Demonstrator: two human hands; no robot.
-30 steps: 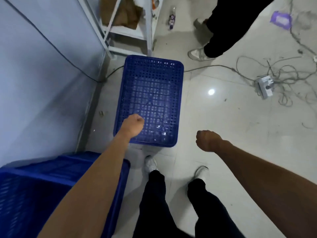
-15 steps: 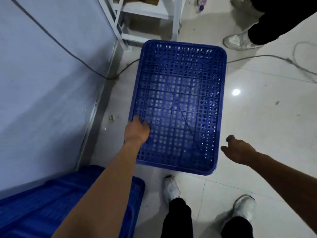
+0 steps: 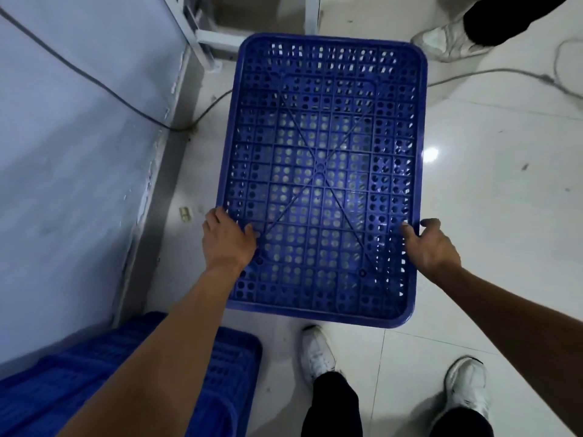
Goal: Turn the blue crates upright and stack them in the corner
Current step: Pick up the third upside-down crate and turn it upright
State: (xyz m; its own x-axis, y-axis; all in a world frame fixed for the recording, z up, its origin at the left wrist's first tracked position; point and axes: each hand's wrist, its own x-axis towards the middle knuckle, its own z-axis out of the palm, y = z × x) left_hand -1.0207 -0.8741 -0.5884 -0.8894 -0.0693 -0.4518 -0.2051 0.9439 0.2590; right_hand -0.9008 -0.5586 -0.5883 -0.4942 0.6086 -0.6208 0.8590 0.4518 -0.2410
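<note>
A blue plastic crate lies upside down on the glossy white tile floor, its perforated base facing up: a grid of thin ribs with round holes, two diagonal braces crossing at the middle, and rounded corners around a rectangular outline. The left hand is on the crate's left long edge near the nearer end, thumb lying on the ribbed base and fingers curled over the side, where they are hidden. The right hand is at the right long edge opposite it, fingers loosely spread and bent toward the rim; whether they actually press on it cannot be told. A second blue crate of the same perforated plastic sits at lower left against the pale smooth wall, partly covered by the left forearm. A dark cable runs down the wall and across the floor to the crate's far left corner. A white metal shelf frame stands just beyond the crate's far end. The wearer's white sneakers stand just short of the near end, and another person's white shoe is near the far right corner, beside a thin grey cord looping over the tiles.
</note>
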